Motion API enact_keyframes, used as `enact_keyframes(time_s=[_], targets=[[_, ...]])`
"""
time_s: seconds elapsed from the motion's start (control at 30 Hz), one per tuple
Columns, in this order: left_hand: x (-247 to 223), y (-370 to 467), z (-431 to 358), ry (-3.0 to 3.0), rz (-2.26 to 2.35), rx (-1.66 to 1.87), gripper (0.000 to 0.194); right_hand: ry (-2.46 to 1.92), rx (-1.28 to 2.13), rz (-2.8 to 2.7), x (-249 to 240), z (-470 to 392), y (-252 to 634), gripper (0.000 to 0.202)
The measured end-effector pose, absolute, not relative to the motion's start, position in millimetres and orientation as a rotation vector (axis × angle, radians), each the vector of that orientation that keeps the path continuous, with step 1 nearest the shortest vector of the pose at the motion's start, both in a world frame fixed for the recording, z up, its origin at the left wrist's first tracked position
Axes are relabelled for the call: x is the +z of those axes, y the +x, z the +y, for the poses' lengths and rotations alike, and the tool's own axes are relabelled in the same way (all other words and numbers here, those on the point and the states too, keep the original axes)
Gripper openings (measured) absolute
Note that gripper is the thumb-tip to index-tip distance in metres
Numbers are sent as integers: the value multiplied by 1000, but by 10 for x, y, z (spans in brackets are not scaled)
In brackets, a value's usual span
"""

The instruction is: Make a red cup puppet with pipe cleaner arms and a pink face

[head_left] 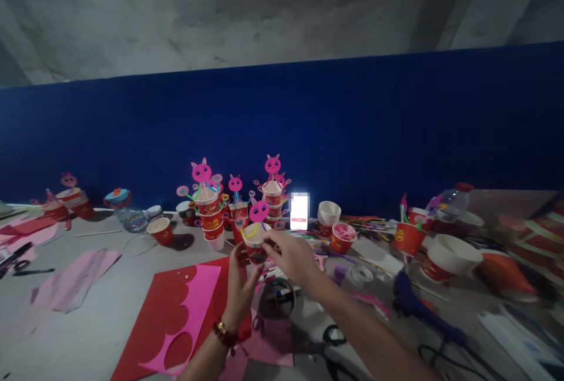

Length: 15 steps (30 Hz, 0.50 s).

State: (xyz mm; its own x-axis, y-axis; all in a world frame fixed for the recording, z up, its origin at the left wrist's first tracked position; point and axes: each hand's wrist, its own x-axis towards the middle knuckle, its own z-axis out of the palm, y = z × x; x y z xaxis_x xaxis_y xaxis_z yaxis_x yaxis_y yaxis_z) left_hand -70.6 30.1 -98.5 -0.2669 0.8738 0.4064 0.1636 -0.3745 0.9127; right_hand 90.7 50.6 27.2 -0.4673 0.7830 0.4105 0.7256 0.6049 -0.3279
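Note:
In the middle of the head view, my left hand (240,278) is wrapped round the lower side of a paper cup (256,247). A pink paper animal face (259,211) with ears rises above the cup's rim, with coloured stems beside it. My right hand (288,252) is closed at the cup's right side, fingertips at its wall; whether a small piece sits in that pinch is hidden. Just behind stand stacked red cups (212,219) topped with similar pink faces. Under my left wrist lie a red sheet (150,310) and a cut pink sheet (200,296).
A lit phone (299,212) stands upright against the blue partition (374,134). To the right are a cup of pink pieces (343,236), black-handled scissors (335,335), a blue glue gun (416,304) and white cups (453,252). A water bottle (126,211) stands left.

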Motion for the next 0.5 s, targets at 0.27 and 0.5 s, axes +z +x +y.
enact_keyframes(time_s=[0.27, 0.5], targets=[[-1167, -674, 309, 1292, 1365, 1658, 46, -1285, -35, -2219, 802, 1176, 458, 35], [-1253, -601, 298, 1392, 1313, 1579, 49, -1404, -114, -2268, 961, 1653, 74, 30]])
